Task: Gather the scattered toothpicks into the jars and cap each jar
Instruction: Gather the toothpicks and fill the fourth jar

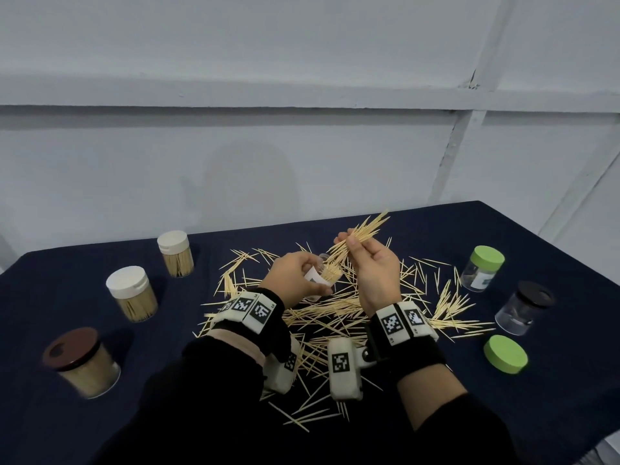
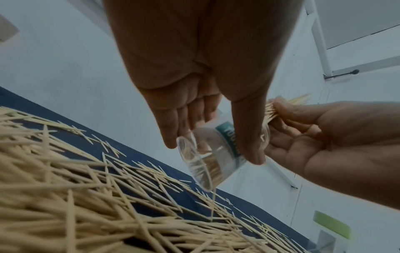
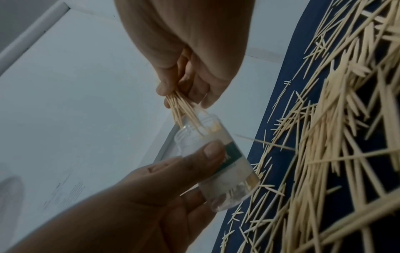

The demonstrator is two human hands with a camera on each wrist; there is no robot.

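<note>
The left hand has its grip wrapped around a small clear plastic jar with a white and green label, thumb on one side and fingers on the other, holding it tilted above the dark blue cloth-covered desk, mouth towards 1 o'clock. The right hand has its grip pinched on a bundle of pale wooden toothpicks; their lower tips sit in the jar's open mouth and the upper ends fan out towards 1 o'clock. Loose toothpicks lie scattered under both hands. At 9 o'clock stand two white-capped jars and a brown-capped jar, all full. At 3 o'clock stand a green-capped jar, a black-capped jar and a loose green lid.
</note>
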